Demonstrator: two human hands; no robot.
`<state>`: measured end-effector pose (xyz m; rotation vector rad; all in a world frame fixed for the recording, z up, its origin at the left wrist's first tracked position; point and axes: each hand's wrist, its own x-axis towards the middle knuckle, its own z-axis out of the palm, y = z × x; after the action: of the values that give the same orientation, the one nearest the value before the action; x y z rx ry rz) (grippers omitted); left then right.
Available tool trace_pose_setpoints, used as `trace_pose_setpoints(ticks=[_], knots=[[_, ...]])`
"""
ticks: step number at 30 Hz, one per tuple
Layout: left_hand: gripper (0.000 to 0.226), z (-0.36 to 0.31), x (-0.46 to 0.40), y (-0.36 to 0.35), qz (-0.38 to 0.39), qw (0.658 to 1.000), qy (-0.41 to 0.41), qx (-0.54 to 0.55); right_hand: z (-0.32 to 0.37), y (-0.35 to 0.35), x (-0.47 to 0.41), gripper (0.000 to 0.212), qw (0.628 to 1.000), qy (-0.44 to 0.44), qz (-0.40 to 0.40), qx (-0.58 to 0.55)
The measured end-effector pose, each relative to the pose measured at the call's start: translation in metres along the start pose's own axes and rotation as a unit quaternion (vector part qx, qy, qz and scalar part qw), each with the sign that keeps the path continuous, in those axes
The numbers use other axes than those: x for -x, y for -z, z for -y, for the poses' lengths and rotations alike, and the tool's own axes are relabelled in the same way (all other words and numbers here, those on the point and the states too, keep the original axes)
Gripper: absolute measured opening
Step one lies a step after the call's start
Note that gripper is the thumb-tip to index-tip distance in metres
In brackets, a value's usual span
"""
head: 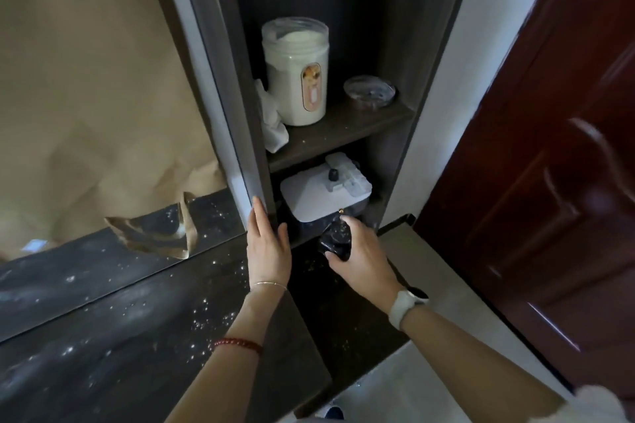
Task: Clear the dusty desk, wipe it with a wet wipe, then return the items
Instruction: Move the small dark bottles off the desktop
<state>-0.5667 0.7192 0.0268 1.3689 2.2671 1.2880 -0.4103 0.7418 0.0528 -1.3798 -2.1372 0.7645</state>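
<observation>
The dark desk top [113,347] is speckled with white dust. My left hand [268,247] rests with straight fingers against the edge of the open cabinet door [220,86]. My right hand [357,257] grips a small black glossy object [335,237] at the mouth of the lower shelf compartment. Behind it in that compartment lies a white box-like item [319,192] with a black knob. On the upper shelf [347,129] stand a white jar [297,72] with a label, a clear glass dish [371,91] and a crumpled white wipe [273,120].
Brown paper [86,96] covers the mirror behind the desk, torn at its lower edge. A dark red wooden door [556,165] stands at the right. Light floor [422,381] shows beyond the desk's right edge.
</observation>
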Motion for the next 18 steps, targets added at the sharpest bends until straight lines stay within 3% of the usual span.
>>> trace_pose_setpoints(ticks=[13,18], knots=[[0.066,0.010,-0.006,-0.006,-0.044,0.999,0.000,0.019,-0.001,-0.028,-0.100,0.066,0.985,0.102,0.064,0.127],[0.066,0.008,-0.005,-0.008,-0.058,0.998,-0.005,0.025,-0.011,-0.026,-0.093,0.056,0.955,0.227,-0.022,0.188]])
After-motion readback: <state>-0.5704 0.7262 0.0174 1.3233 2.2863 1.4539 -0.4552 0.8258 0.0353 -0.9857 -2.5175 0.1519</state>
